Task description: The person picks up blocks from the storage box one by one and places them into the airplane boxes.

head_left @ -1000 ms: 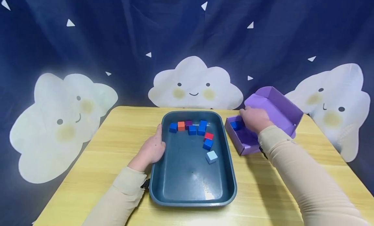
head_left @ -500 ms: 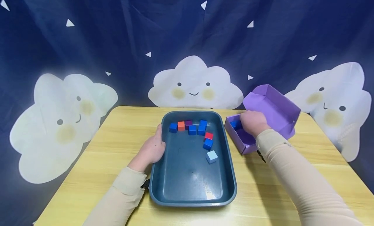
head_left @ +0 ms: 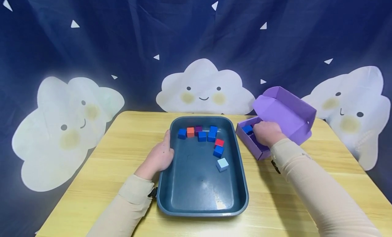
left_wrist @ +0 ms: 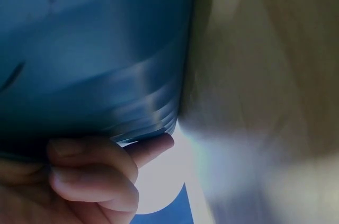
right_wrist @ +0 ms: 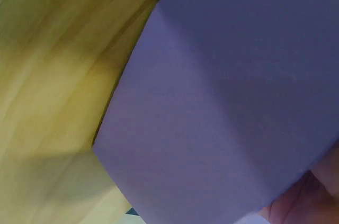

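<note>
In the head view my left hand (head_left: 159, 157) is at the left rim of a dark blue-grey tray (head_left: 196, 214). Its index finger stretches forward along the outer side; the left wrist view shows the other fingers (left_wrist: 95, 184) curled against the tray wall. My right hand (head_left: 269, 133) reaches down into a purple box (head_left: 249, 145) whose lid (head_left: 284, 113) stands raised. Beside that hand, in the box, lies a blue cube (head_left: 247, 129). The right fingertips are hidden, so I cannot tell what they hold. Purple cardboard (right_wrist: 212, 102) fills most of the right wrist view.
Inside the tray several blue cubes (head_left: 202, 136), an orange cube (head_left: 190, 132), a purple cube (head_left: 198, 130) and a red cube (head_left: 219, 142) lie towards the far end. A pale blue cube (head_left: 222, 164) sits nearer. Behind the wooden table (head_left: 101, 162) hangs a cloud-patterned curtain (head_left: 196, 29).
My right hand has dipped lower and moved within the box. The raised lid has shifted slightly left and up, and more of the blue cube shows. The left hand and tray stay put.
</note>
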### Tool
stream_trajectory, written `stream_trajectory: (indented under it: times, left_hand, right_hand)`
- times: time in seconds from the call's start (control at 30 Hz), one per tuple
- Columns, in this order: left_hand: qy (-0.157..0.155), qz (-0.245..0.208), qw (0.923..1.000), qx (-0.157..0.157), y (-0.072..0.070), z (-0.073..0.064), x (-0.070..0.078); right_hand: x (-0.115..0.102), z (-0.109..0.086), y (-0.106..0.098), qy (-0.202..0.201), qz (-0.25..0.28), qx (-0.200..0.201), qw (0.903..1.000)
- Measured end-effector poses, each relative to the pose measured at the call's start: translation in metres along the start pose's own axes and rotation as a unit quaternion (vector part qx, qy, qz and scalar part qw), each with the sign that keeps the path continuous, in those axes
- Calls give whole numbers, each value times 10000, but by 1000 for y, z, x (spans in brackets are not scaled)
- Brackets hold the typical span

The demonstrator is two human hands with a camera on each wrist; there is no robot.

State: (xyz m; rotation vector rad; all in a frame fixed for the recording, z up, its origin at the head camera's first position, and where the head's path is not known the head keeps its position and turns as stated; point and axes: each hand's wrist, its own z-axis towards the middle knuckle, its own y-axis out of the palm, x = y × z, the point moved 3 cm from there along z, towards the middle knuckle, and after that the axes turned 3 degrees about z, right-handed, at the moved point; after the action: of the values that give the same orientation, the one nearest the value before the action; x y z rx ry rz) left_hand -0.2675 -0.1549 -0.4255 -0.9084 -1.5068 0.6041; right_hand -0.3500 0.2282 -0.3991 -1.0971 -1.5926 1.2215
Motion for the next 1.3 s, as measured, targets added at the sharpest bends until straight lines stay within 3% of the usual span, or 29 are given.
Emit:
stream_trajectory:
  times: [0.17,0.37,0.6,0.73,0.87,1.07,1.2,1.3]
  left_hand:
    - [1,-34,10000,-4,1,1,-1]
    - [-17,-24,10000,10,1,2,-2]
    - [21,8,10000,37,1,1,-1]
    - [11,10,10000,31,1,1,-1]
    - [16,-5,10000,31,1,1,0]
    - [48,19,10000,28,0,2,1]
    - [34,19,10000,23,0,1,0]
    - [17,7,10000,18,0,0,0]
  right_hand:
    - [3,-4,-3,1,375,57,9993]
    - [-5,-13,-24,-200,768,427,9959]
    - [-41,-28,-52,-829,919,1077,9865]
    - [-69,-37,-64,-1360,704,1274,9800]
    - [-97,-47,-68,-1919,425,1119,9741]
    - [-132,-61,-58,-2513,206,486,9665]
    - [-142,-65,-43,-2791,-24,425,9593]
    - [-148,-65,-33,-2780,-124,326,9599]
